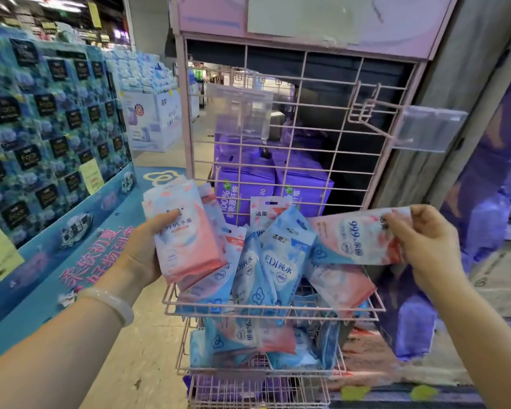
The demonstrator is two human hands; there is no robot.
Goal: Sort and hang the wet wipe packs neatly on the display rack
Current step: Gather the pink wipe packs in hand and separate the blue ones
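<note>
My left hand grips a stack of pink-and-white wet wipe packs, held upright at the left of the pink wire display rack. Over the rack's upper basket, my right hand pinches one pink-and-white pack by its end, lying sideways. Blue packs and pink ones stand jumbled in that basket. A lower basket holds more mixed packs. Two empty hooks with a clear price tag holder stick out at the rack's upper right.
A second clear tag holder hangs mid-rack. Purple packages sit behind the grid. A blue product display stands to the left, a grey pillar to the right.
</note>
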